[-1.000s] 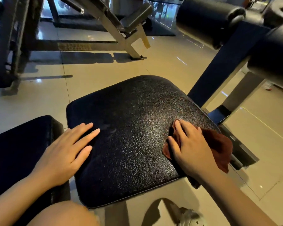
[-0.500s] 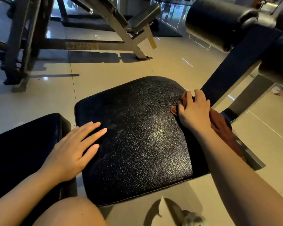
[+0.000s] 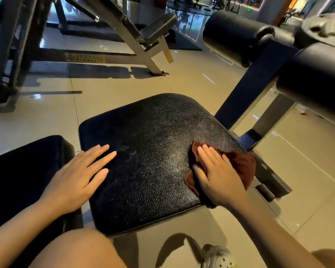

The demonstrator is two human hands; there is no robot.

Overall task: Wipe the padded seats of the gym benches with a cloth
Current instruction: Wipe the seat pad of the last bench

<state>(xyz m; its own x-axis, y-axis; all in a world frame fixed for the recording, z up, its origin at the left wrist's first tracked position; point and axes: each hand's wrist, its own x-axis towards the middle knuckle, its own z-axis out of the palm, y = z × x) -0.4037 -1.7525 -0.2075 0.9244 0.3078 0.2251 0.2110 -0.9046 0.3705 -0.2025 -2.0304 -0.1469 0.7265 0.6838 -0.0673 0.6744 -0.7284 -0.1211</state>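
Gym floor, beige glossy tiles [image 3: 112, 97], dim light, frames of other machines at the back. Black padded seat [image 3: 153, 163] of the bench sits mid-view, grainy leather, a dull smudged patch near its middle. Change from half a second ago: right hand [image 3: 219, 175] with the cloth [image 3: 242, 167] has come back from the seat's far right edge, by the dark upright post [image 3: 253, 88], to the near right part of the seat, about where it was a second ago. Left hand [image 3: 77, 176] has not shifted on the seat. Camera view dropped a little, so more knee shows below the seat. Right hand now: fingers straight and close together, palm flat down on the brown cloth, pressing it onto the seat; thumb out toward the seat's middle; nothing curled round the cloth. Cloth is bunched under that hand, part on the seat's right edge, part spilling over the edge toward the metal base [image 3: 269, 180], and a bit hangs below the seat's near right corner. Left hand: fingers straight, slightly spread, lying flat on the seat's left edge, heel over the gap to a second black pad [image 3: 21, 171] left of the seat; holds nothing. Hands well apart, one on each side of the seat. Black roller pads [image 3: 238, 33] up right of the seat. White shoe [image 3: 217, 256] on the floor below the seat.
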